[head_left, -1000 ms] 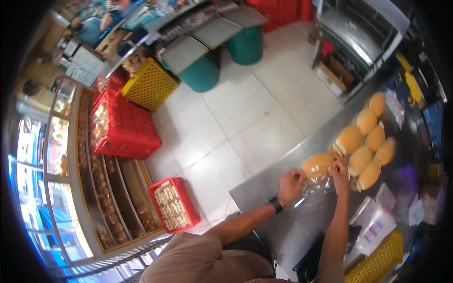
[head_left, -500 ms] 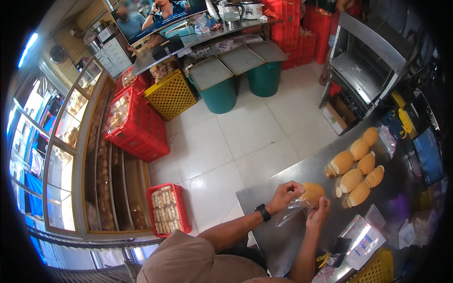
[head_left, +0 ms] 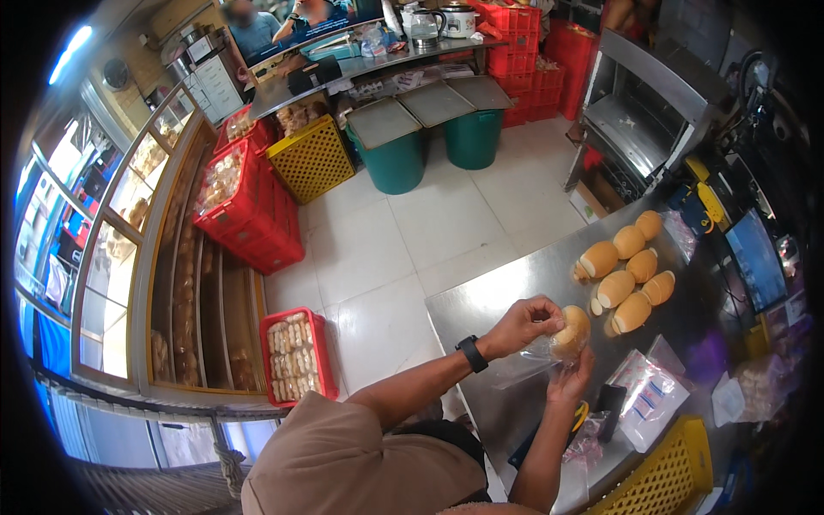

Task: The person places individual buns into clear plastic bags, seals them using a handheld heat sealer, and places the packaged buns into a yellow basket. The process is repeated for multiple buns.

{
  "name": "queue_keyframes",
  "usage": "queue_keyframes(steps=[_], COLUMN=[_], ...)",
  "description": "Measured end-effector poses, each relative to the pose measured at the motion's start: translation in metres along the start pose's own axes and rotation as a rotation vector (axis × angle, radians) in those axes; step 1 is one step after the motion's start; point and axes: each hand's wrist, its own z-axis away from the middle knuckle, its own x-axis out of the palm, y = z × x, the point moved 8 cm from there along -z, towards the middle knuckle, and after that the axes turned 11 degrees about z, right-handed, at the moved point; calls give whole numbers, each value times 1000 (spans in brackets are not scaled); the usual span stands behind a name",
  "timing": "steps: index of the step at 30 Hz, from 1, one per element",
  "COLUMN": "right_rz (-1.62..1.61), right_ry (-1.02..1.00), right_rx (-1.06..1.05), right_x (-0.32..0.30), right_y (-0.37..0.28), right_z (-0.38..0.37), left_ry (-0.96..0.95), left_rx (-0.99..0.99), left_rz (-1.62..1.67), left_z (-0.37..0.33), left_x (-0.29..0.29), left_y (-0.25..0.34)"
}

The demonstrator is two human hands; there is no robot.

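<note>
Over the steel worktop [head_left: 498, 300], the left hand [head_left: 521, 324] and right hand [head_left: 573, 379] both close their fingers on a bread roll [head_left: 572, 330] half inside a clear plastic bag [head_left: 532, 356]. The roll looks light and soft — easily crushed — so cradle its sides; the film seems slippery. More rolls [head_left: 627, 270] lie far right.

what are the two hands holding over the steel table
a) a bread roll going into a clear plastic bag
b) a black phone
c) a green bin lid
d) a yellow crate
a: the left hand and the right hand hold a golden bread roll at a clear plastic bag above the steel table, with six more rolls lying further along it.
</note>
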Motion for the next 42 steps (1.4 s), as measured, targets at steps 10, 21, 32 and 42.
queue_keyframes(steps=[10,21,32,42], right_rz=[-56,-145,-151,-362], right_ry=[38,3,-191,-373], right_rx=[51,153,589,581], right_x=[-4,-26,-2,49], right_y=[-13,75,108,98], right_z=[55,67,156,176], left_ry=[-57,191,319,237], left_rx=[-151,-236,-531,-289], left_rz=[143,-29,438,186], left_z=[20,44,194,197], left_x=[32,-18,-66,-69], left_y=[0,-54,-92,-45])
